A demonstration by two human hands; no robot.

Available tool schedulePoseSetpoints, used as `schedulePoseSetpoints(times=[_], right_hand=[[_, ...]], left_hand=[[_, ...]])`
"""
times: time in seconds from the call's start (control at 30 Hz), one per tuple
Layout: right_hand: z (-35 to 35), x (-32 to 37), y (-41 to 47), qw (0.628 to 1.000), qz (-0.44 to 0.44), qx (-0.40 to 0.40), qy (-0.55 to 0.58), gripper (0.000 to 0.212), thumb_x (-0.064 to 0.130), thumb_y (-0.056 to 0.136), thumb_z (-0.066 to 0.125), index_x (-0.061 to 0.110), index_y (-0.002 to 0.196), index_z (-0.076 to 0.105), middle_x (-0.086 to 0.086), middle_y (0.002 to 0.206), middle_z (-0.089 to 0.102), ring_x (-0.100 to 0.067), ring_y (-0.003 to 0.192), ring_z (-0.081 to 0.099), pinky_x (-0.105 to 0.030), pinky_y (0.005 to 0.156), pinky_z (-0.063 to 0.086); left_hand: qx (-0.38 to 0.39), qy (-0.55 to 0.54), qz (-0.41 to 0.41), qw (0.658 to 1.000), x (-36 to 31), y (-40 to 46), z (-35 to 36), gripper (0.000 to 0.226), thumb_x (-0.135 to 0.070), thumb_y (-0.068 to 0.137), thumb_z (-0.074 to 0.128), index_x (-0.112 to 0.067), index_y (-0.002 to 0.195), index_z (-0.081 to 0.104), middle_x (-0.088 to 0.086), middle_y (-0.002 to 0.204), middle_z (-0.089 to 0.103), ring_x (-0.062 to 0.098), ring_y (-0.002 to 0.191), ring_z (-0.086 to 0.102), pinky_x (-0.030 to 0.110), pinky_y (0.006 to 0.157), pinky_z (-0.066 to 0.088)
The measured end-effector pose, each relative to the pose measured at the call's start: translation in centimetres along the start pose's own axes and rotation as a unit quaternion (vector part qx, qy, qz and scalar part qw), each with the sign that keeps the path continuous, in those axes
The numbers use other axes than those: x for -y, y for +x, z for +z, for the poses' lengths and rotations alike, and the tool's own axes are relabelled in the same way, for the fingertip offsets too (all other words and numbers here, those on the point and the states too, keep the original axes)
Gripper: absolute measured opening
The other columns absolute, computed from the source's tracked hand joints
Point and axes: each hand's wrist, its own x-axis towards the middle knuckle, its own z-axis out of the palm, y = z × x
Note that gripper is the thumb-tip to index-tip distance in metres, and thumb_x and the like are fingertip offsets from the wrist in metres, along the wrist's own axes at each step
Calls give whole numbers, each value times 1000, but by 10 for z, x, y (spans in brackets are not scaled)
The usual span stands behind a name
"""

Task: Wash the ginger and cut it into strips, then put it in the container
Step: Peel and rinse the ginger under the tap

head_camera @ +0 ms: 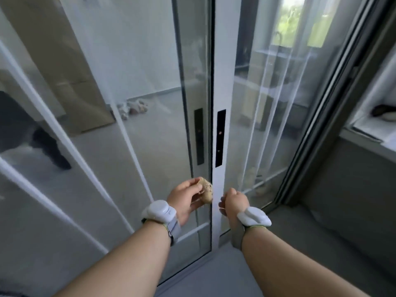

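Observation:
My left hand [186, 197] holds a knobbly tan piece of ginger [206, 190], fingers curled round it, just left of a sliding glass door's white frame [218, 82]. My right hand [232, 201] grips the edge of that frame low down, below the black recessed handle [220, 138]. Both wrists carry white strapped devices. No sink, knife or container is in view.
Two sliding glass panels fill the view, with a second black handle [199, 136] on the left panel. Behind the glass lie a grey floor, a cardboard sheet [70, 78] and small objects [134, 108]. A dark door frame [317, 129] and grey ledge [368, 146] stand at right.

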Motion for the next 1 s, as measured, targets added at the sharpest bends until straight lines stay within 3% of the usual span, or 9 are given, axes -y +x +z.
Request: schedulePoseSetpoints(times=[0.07, 0.1, 0.2, 0.37, 0.57, 0.7, 0.77, 0.9, 1.0], right_hand=[[-38, 5, 31, 997, 14, -33, 64, 37, 21, 100, 42, 11, 66, 53, -4, 54, 56, -24, 56, 53, -36, 62, 50], [-47, 7, 39, 998, -2, -39, 56, 39, 27, 100, 44, 10, 68, 57, -1, 53, 58, -25, 56, 56, -37, 65, 51], [-90, 20, 61, 994, -91, -54, -33, 26, 40, 96, 54, 18, 91, 67, 4, 76, 67, -23, 80, 67, -39, 80, 55], [-181, 49, 92, 967, -185, -70, -158, 16, 36, 94, 61, 28, 101, 73, 13, 87, 69, -7, 83, 63, -21, 75, 45], [-282, 64, 119, 967, -150, -140, -152, 11, 30, 90, 66, 25, 92, 76, 9, 84, 71, -9, 81, 64, -19, 70, 44], [-333, 66, 125, 956, -155, -227, -102, 13, 31, 93, 60, 27, 96, 72, 12, 88, 69, -9, 85, 62, -19, 74, 44], [-351, 67, 127, 949, -182, -239, -99, 12, 38, 91, 64, 31, 100, 68, 14, 94, 65, -6, 87, 62, -21, 79, 50], [-385, 74, 136, 934, -170, -253, -186, 23, 39, 84, 73, 31, 104, 65, 14, 102, 55, -5, 89, 59, -23, 80, 51], [-414, 81, 150, 916, -152, -326, -176, 15, 37, 86, 71, 27, 97, 69, 12, 95, 62, -6, 85, 61, -22, 79, 51]], left_hand=[[24, 8, -7, 1000, 9, 22, 49, 18, 1, 94, 49, -6, 105, 62, 15, 89, 67, 24, 71, 66, 35, 66, 56], [32, 12, -5, 999, 11, 28, 62, 19, 1, 94, 49, -4, 108, 62, 15, 90, 67, 23, 71, 66, 34, 67, 55], [48, 26, -2, 999, 20, 50, 115, 21, -2, 95, 51, -7, 111, 62, 14, 96, 68, 23, 80, 66, 32, 68, 56], [80, 80, 20, 993, 36, 80, 212, 19, -2, 92, 57, -8, 108, 64, 12, 94, 69, 21, 80, 65, 28, 65, 57], [165, 144, 13, 976, 58, 95, 314, 20, -8, 90, 62, -10, 110, 64, 7, 85, 70, 19, 72, 65, 33, 76, 56], [221, 150, -7, 964, 69, 101, 380, 14, -8, 89, 64, -10, 103, 64, 11, 87, 71, 22, 75, 67, 24, 59, 54], [225, 145, -13, 963, 75, 108, 411, 18, -8, 87, 67, -10, 104, 65, 12, 93, 72, 23, 83, 69, 25, 66, 54], [255, 154, -38, 954, 88, 124, 460, 25, -9, 80, 74, -8, 104, 65, 11, 91, 72, 23, 81, 68, 29, 67, 54], [307, 173, -49, 934, 97, 136, 498, 27, -12, 75, 79, -10, 98, 66, 11, 95, 71, 25, 85, 67, 41, 85, 55]])
